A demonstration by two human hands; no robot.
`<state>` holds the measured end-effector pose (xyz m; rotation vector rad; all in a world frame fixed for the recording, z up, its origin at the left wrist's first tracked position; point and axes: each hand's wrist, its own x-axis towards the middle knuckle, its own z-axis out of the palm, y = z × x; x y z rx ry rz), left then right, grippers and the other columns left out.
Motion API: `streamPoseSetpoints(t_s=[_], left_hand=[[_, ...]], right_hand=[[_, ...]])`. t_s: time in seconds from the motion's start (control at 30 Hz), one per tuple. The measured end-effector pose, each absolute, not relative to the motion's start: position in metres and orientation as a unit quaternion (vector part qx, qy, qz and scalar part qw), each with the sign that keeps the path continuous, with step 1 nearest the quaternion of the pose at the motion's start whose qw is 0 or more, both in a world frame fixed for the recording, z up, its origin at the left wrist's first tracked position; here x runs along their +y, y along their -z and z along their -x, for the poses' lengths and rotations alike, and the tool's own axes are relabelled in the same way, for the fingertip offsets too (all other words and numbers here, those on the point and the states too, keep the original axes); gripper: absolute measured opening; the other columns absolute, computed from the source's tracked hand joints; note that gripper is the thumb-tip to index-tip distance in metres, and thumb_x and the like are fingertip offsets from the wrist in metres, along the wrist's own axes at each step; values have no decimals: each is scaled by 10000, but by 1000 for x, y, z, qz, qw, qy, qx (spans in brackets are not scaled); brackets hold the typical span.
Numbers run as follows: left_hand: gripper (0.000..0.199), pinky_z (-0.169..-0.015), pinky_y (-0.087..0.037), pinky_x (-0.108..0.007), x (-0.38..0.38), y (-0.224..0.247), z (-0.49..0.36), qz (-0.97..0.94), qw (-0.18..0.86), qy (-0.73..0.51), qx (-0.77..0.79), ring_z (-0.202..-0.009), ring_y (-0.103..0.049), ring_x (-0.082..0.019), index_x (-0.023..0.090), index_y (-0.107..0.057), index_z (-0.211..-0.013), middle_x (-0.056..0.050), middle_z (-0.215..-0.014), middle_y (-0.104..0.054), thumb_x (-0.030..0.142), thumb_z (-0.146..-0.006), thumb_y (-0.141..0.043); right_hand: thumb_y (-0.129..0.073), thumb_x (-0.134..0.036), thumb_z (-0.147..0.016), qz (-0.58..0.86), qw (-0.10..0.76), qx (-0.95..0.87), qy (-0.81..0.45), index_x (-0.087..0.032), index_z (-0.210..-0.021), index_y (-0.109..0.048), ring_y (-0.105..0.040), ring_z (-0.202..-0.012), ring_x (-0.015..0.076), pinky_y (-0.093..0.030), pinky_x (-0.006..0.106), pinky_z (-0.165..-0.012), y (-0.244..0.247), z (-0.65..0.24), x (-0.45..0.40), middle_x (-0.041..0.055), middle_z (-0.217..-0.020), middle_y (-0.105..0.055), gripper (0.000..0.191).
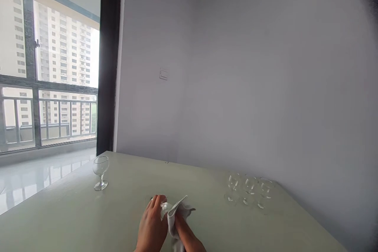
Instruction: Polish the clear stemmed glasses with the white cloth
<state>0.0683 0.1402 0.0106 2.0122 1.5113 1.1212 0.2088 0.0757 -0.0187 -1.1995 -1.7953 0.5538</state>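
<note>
Low over the front middle of the table, my left hand (152, 222) is wrapped round a clear stemmed glass (165, 207), most of it hidden by the fingers and the cloth. My right hand (185, 230) is closed on a light grey cloth (180, 210), which lies against the glass. Folds of cloth cover my right fingertips, so I cannot tell how far the cloth reaches into the bowl.
An upright stemmed glass (100, 169) stands near the table's left edge. Three more glasses (249, 186) stand in a row at the right, by the wall (251, 86). The pale green table (118, 220) meets this wall; a window (65, 67) is at left.
</note>
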Motion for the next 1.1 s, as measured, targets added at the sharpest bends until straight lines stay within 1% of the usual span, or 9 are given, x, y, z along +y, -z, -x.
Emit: streamPoseSetpoints(t_s=[0.13,0.27,0.4,0.5,0.57,0.67,0.83,1.0,1.1], left_hand=[[287,-764,-374,-277,135,-13,-70,-746,149,-396,515,-892,-523,-168,232,-495,-897,-18,-942,-567,35,-700,-424],[356,-697,-358,-271,125,-14,-78,-801,106,-353,472,-812,-513,-171,232,-496,-821,-14,-848,-565,-47,-622,-401],[315,-701,-353,-259,122,-14,-80,-795,138,-343,481,-807,-524,-158,238,-499,-827,0,-838,-578,-8,-647,-419],[221,-694,-353,-244,126,-14,-77,-772,175,-340,508,-809,-542,-143,247,-491,-832,17,-855,-589,72,-709,-437],[193,-681,-352,-241,127,-15,-75,-761,187,-332,526,-802,-552,-140,253,-488,-850,23,-866,-597,112,-722,-455],[247,-678,-350,-237,128,-15,-74,-753,185,-314,549,-819,-561,-142,260,-484,-880,24,-898,-610,98,-695,-457],[213,-665,-348,-242,133,-15,-70,-741,165,-298,578,-812,-566,-151,258,-478,-889,13,-923,-621,135,-717,-460],[164,-625,-342,-255,141,-15,-63,-723,164,-301,600,-774,-565,-167,255,-467,-866,14,-888,-621,160,-735,-443],[224,-712,-357,-273,139,-15,-65,-741,136,-321,574,-867,-557,-174,248,-479,-913,-6,-951,-607,126,-733,-427]], right_hand=[[-529,-80,-650,522,360,-738,-229,-303,-1368,-342,-414,-1255,249,-399,270,-962,16,-212,77,1,-1418,-386,774],[-532,-131,-663,569,279,-737,-236,-267,-1281,-486,-602,-1033,258,-458,281,-862,14,-216,77,76,-1170,-627,634],[-475,-235,-759,521,351,-732,-264,-205,-1203,-546,-646,-851,210,-487,249,-760,7,-218,74,86,-1012,-676,450],[-485,-270,-766,480,443,-719,-237,-193,-1201,-534,-616,-943,208,-459,259,-839,-2,-218,71,80,-1051,-659,445],[-468,-255,-779,486,482,-712,-160,-224,-1083,-615,-609,-927,193,-453,258,-832,-7,-219,69,75,-1079,-637,339],[-485,-264,-769,519,483,-699,-92,-237,-866,-681,-574,-717,163,-456,247,-657,-15,-224,68,62,-918,-621,220],[-552,-437,-724,536,607,-459,-365,-178,-638,-581,-442,-533,133,-381,238,-519,-24,-235,74,-19,-544,-481,275],[-571,-476,-709,537,669,-368,-360,-198,-737,-558,-456,-539,134,-403,238,-520,-24,-237,74,-31,-581,-500,279],[-581,-479,-691,532,664,-415,-323,-192,-873,-576,-523,-603,158,-438,256,-569,-14,-224,74,9,-690,-592,340]])
